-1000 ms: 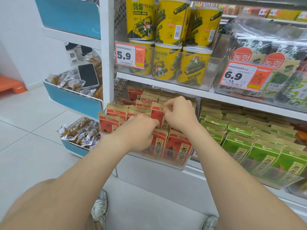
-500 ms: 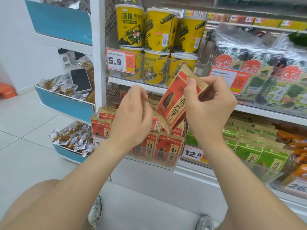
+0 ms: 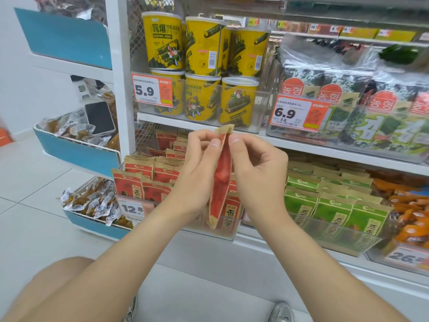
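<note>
Held packet (image 3: 221, 180) red, tan edges; tubs (image 3: 204, 52) yellow; neighbouring packets (image 3: 334, 210) green

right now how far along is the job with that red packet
Done: one red-and-brown paper snack packet is lifted above the clear plastic shelf bin of matching packets. In hand: the left grip and right grip pinch its top edge, holding it edge-on. Left: it is placed nowhere yet; its destination cannot be told.

L grip (image 3: 197, 177) & R grip (image 3: 257, 175) pinch red packet (image 3: 222, 175) edge-on, above clear bin (image 3: 228, 231).
</note>
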`<state>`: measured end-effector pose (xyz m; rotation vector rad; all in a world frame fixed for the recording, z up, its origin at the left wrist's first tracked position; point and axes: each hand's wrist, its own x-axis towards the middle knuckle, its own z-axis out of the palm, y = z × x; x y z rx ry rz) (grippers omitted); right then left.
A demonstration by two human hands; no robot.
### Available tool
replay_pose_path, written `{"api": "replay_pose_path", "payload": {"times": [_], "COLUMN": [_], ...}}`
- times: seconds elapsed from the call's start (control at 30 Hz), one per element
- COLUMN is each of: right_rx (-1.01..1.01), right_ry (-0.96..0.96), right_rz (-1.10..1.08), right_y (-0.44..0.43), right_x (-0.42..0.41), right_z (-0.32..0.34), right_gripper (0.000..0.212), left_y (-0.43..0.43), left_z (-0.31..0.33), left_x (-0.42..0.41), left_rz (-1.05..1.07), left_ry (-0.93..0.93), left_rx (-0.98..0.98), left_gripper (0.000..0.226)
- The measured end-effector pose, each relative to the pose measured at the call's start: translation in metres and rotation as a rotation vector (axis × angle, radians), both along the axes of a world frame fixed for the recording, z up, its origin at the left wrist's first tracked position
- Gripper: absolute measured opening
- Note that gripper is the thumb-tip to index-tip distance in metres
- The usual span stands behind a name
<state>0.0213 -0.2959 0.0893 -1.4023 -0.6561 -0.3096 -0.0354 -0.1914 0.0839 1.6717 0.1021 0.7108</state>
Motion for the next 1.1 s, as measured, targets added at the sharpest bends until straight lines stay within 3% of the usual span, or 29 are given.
{"api": "replay_pose_path", "payload": {"times": [0.1,0.3,0.43,0.73,0.83,0.93,1.03,1.1], "right_rx": [-0.02,-0.041,-0.071,-0.046,-0.165,-0.383,-0.533,-0.479], "right_ry": [0.007,0.191,0.182,0.119,0.011,-0.125,0.005,0.076], "right_rz": [0.031,0.102,0.12,0.153,0.165,0.188,0.286,0.294], "right_y": [0.0,0.0,0.001,0.003,0.003,-0.002,-0.005,-0.003], "right_x": [-0.002,-0.001,-0.002,-0.006,-0.007,-0.007,-0.005,-0.004], "right_z": [-0.001,-0.001,-0.002,-0.001,-0.003,-0.003,-0.003,-0.005], "right_gripper": [0.011,0.02,0.02,0.014,0.008,0.023,0.022,0.01], "left_y": [-0.001,-0.001,0.003,0.006,0.011,0.02,0.035,0.041], "left_z": [0.002,-0.001,0.002,0.005,0.006,0.009,0.011,0.012], "left_x": [-0.002,-0.007,-0.01,-0.013,-0.01,-0.006,-0.003,-0.004], "left_rz": [-0.049,-0.11,-0.183,-0.174,-0.111,-0.01,0.077,0.08], "left_ry": [-0.019,0.004,0.033,0.013,-0.005,-0.033,-0.064,-0.052], "left_rx": [-0.091,-0.107,-0.225,-0.373,-0.485,-0.6,-0.663,-0.622], "left_gripper": [0.02,0.033,0.049,0.05,0.048,0.04,0.047,0.045]}}
